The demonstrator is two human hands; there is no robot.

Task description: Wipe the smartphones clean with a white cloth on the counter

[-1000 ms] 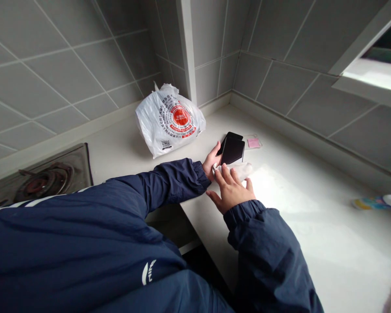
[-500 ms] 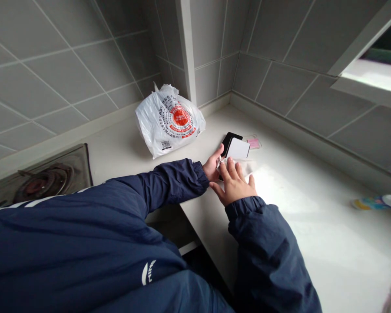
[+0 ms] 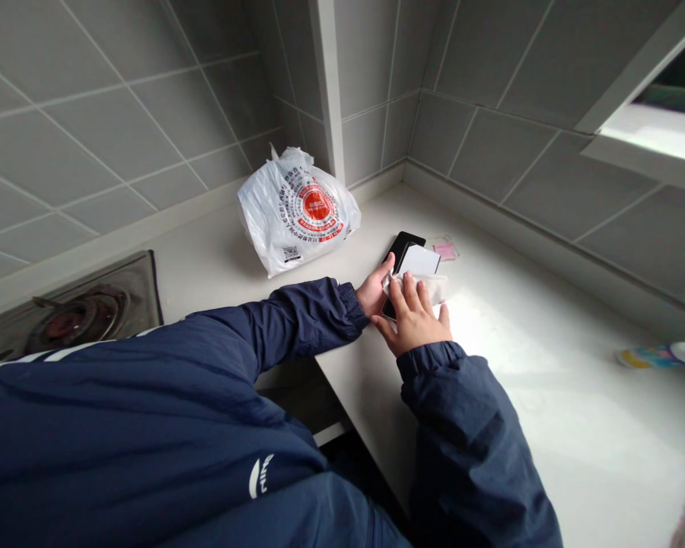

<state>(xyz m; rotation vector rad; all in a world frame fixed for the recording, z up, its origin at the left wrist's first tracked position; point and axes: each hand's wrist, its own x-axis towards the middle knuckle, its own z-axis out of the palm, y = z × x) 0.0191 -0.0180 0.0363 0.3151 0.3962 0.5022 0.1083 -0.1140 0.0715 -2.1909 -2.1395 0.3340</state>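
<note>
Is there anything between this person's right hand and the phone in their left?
Yes: a white wipe lies under the right hand, across part of the phone that the left hand holds. Nothing else visible stands between them.

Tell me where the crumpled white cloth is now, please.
Right of centre in the head view, the cloth is under the right hand, on the rectangular black-edged phone in the left hand.
</note>
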